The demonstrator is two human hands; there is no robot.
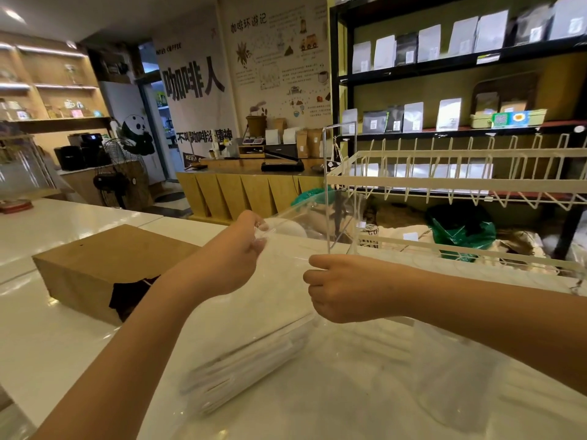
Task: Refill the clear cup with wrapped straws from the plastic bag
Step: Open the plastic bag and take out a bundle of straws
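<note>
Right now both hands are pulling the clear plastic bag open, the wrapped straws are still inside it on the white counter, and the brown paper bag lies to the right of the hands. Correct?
One thing is wrong: the brown paper bag lies to the left of the hands, not the right, as the head view shows. The rest holds: the left hand and right hand grip the clear plastic bag, with the wrapped straws inside it on the white counter.

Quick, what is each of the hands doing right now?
Left hand: closed, pinching the top edge of the clear plastic bag.
Right hand: closed on the same bag's edge.
</note>
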